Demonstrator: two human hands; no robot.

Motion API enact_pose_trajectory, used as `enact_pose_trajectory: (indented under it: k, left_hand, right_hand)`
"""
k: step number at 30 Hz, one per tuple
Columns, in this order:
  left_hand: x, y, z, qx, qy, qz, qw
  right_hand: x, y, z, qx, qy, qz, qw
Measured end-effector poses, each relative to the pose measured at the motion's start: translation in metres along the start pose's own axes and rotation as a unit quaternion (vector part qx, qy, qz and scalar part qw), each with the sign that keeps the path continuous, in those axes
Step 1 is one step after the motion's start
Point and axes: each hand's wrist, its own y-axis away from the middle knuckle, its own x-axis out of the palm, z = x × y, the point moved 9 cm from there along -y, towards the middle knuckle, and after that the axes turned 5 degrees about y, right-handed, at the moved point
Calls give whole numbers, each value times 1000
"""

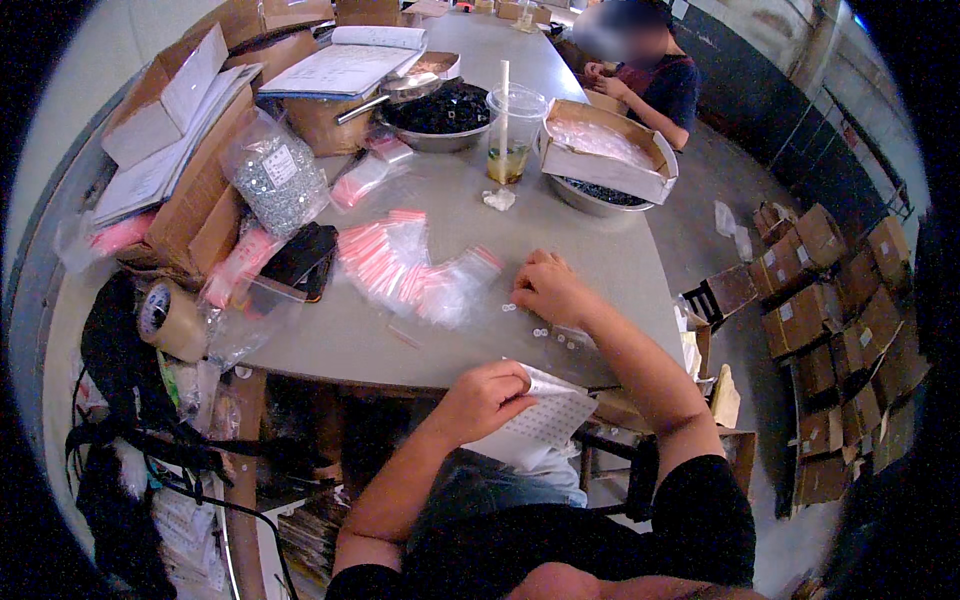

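My left hand (490, 400) is closed on a white sheet (540, 425) with rows of small marks, held at the table's front edge over my lap. Part of the sheet hides behind the fingers. My right hand (553, 290) rests on the grey table (400, 365), its fingers curled together and pointing left. What they hold, if anything, is too small to make out. Several tiny clear-white round pieces (541, 332) lie below and beside that hand. Just to its left, small clear zip bags with red strips (385, 260) are fanned out in an overlapping heap.
At the left are a bag of silvery small parts (275, 170), a tape roll (170, 318) and an open cardboard box (190, 220). Farther back stand a plastic cup (507, 150), a bowl of black parts (440, 115) and a shallow carton (610, 150). A co-worker (660, 85) sits beyond.
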Motion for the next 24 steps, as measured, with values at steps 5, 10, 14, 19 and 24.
enact_pose_trajectory:
  k: [5, 10, 14, 19, 24]
  left_hand:
    - [-3, 2, 1, 2, -3, -8, 1000]
    - [-2, 1, -1, 4, 9, -8, 1000]
    - [-1, 0, -2, 7, 18, -7, 1000]
    - [-1, 0, -4, 15, -4, -8, 1000]
    - [-2, 0, -3, 11, -12, -1, 1000]
  right_hand:
    - [-33, 15, -11, 79, -201, 16, 976]
    - [-40, 63, -1, 97, -98, 112, 984]
    - [-37, 74, -1, 40, -46, 31, 998]
    - [-24, 66, 4, -57, -61, -13, 996]
    - [-51, 45, -19, 50, -145, -54, 987]
